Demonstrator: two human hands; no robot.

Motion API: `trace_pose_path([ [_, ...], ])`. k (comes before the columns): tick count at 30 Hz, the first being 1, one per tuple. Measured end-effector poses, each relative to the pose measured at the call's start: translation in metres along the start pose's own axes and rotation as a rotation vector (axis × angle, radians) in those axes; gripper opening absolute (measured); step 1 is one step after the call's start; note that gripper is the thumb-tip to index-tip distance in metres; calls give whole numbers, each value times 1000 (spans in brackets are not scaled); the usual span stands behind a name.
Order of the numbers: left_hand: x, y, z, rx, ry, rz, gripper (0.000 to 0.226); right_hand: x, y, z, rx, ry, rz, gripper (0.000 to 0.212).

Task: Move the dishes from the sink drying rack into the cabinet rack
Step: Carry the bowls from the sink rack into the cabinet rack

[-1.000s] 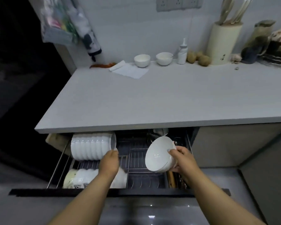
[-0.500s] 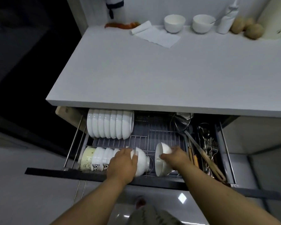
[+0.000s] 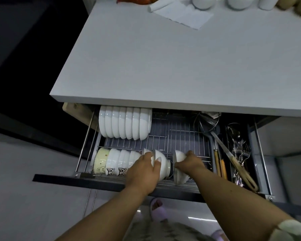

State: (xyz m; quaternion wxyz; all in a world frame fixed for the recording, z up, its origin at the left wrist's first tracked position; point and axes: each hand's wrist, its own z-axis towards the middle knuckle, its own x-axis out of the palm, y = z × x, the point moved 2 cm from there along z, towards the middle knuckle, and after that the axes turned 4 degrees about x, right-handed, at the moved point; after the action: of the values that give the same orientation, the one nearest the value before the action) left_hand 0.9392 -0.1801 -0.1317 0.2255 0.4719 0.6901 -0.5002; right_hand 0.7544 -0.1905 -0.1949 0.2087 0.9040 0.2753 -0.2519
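My right hand (image 3: 189,163) held a white bowl (image 3: 180,168) on edge, thumb and fingers curled over its rim, just beside the end of the front row in the cabinet rack (image 3: 169,134). I judged I gripped it that way so it could drop between the wires and stand like its neighbours. My left hand (image 3: 143,171) was curved round the last bowl of the front row (image 3: 161,165), bracing it, I'd say, so the line would not slump as the new one came in (a narrow gap remained between the two). The held bowl was plain, glossy and small, matching that row; behind it stood a row of larger white bowls (image 3: 124,125), and utensils (image 3: 240,150) lay to the right.
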Motion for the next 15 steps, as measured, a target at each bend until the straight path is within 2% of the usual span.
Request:
trace_pose_path([
  [5,2,0,1,-10,5,22,47,12,-3,10,19,79,71,91],
  [10,4,2,3,-22,-1,34,48,10,-6,12,24,85,94,82],
  [15,4,1,3,-30,1,38,48,9,-7,10,4,102,14,73],
])
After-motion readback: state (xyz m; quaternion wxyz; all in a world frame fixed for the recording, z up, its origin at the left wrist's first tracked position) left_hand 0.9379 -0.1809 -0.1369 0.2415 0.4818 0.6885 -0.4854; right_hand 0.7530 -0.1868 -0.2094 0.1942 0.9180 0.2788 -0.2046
